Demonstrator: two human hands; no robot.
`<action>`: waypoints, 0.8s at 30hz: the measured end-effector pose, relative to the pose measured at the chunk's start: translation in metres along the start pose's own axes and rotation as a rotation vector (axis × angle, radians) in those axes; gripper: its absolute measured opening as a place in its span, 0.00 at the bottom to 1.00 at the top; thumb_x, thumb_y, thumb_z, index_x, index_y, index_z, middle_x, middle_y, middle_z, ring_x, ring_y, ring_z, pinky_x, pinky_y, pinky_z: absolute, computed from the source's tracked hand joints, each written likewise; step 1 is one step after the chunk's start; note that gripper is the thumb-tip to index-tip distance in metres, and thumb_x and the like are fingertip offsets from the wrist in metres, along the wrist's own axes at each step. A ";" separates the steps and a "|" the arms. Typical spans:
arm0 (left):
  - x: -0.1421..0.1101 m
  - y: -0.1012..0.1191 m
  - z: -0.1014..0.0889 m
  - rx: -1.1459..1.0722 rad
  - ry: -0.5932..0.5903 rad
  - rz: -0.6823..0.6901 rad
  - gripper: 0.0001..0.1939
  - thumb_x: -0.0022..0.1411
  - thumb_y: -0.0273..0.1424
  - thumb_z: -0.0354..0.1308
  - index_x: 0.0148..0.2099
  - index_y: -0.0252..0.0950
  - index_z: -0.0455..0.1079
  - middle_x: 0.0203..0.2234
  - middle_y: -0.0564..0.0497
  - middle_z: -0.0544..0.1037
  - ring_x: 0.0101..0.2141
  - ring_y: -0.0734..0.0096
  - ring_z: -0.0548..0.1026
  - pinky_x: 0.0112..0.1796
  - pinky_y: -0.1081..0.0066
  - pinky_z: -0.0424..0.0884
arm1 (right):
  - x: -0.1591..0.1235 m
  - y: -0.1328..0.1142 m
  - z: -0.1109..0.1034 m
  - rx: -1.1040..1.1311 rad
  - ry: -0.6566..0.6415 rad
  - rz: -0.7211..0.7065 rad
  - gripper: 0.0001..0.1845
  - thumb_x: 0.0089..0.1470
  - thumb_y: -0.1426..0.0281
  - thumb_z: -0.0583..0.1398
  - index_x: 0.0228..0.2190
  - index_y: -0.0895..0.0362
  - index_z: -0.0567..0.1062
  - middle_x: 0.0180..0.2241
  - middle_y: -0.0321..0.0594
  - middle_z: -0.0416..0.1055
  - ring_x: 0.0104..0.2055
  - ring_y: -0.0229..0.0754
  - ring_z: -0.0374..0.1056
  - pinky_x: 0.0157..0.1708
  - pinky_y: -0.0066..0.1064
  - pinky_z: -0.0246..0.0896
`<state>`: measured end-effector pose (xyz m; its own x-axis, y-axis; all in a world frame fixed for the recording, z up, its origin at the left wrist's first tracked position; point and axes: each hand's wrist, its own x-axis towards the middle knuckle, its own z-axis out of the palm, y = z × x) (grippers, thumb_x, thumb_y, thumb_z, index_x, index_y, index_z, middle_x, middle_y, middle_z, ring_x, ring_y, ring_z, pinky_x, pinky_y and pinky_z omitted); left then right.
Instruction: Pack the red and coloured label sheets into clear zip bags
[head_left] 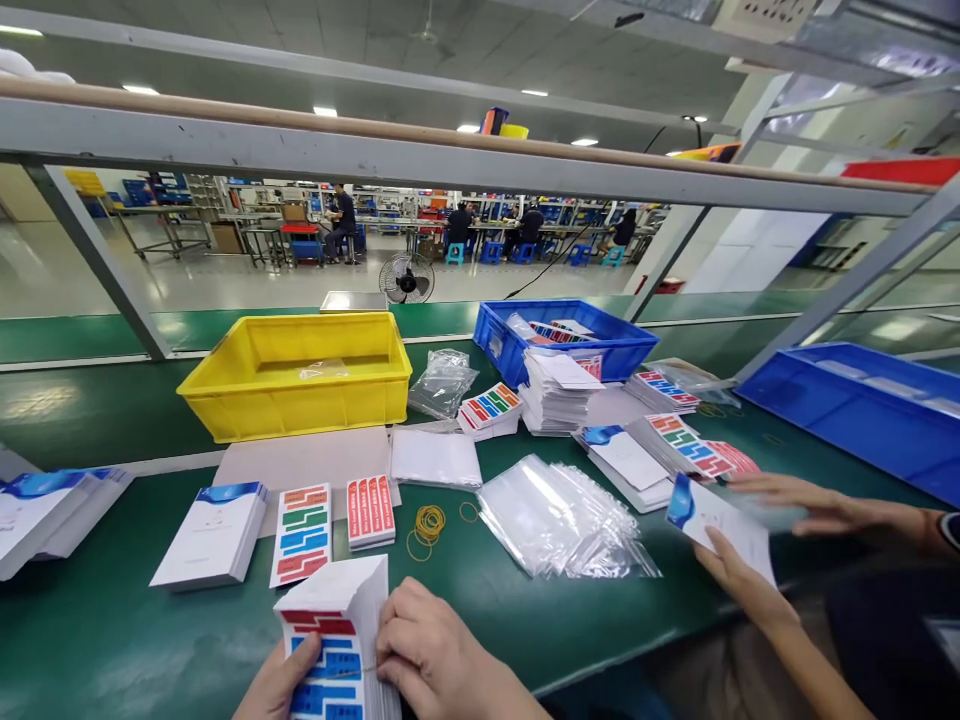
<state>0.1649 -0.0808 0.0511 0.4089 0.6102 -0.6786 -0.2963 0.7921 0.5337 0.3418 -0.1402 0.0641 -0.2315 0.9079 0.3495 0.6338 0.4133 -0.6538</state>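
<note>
- The stack of sticker sheets (pixel 326 655) is right in the grip, upright-ish, its white far end bowed.
- The left hand (pixel 271 685) grips it firmly, thumb across the printed front.
- The right hand (pixel 439 650) has its fingertips closed at the stack's right edge, apparently on the thin rubber band (pixel 352 673) that crosses the front.
- To do this well, I'd keep the left thumb flat and steady, square the loose edges, and ease the band along level so it neither creases the sheets nor snaps.
- Just beyond the grip are a sheet pile (pixel 302 535) and a red sticker pile (pixel 370 510); ahead to the right, spare bands (pixel 430 525).
- Left of those piles are booklets (pixel 210 535); farther right of the grip, clear plastic bags (pixel 555 520).
- Well beyond is a yellow bin (pixel 300 410); far right, a co-worker's hand (pixel 727 570) holds a booklet (pixel 724 525).
</note>
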 end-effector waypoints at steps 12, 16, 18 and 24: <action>-0.001 0.036 -0.063 -0.355 0.063 0.132 0.09 0.52 0.22 0.58 0.35 0.39 0.75 0.30 0.48 0.82 0.33 0.56 0.79 0.50 0.47 0.61 | 0.021 -0.020 0.032 0.116 -0.098 0.012 0.08 0.51 0.74 0.54 0.32 0.57 0.72 0.29 0.40 0.73 0.31 0.39 0.64 0.35 0.28 0.60; 0.002 0.052 -0.092 -0.444 -0.022 0.339 0.23 0.57 0.20 0.50 0.51 0.49 0.67 0.37 0.52 0.81 0.36 0.61 0.78 0.54 0.51 0.56 | 0.023 -0.021 0.037 0.198 -0.052 0.171 0.09 0.50 0.75 0.55 0.25 0.56 0.75 0.25 0.37 0.73 0.29 0.37 0.67 0.33 0.26 0.60; 0.007 0.058 -0.111 -0.492 -0.146 0.322 0.24 0.59 0.23 0.49 0.55 0.52 0.62 0.42 0.52 0.78 0.40 0.61 0.77 0.55 0.52 0.55 | 0.023 -0.013 0.028 0.236 0.046 0.373 0.09 0.49 0.75 0.56 0.23 0.56 0.76 0.24 0.35 0.73 0.28 0.37 0.67 0.31 0.25 0.60; 0.020 0.056 -0.137 -0.478 -0.259 0.145 0.21 0.59 0.27 0.51 0.53 0.50 0.65 0.41 0.51 0.79 0.48 0.53 0.71 0.54 0.48 0.54 | 0.016 0.052 -0.016 0.105 0.301 0.737 0.09 0.48 0.68 0.55 0.24 0.56 0.74 0.25 0.37 0.73 0.29 0.40 0.68 0.31 0.29 0.61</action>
<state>0.0384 -0.0218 -0.0017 0.5155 0.7370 -0.4372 -0.6987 0.6569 0.2835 0.3832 -0.1052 0.0462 0.4378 0.8982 -0.0400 0.4701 -0.2666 -0.8414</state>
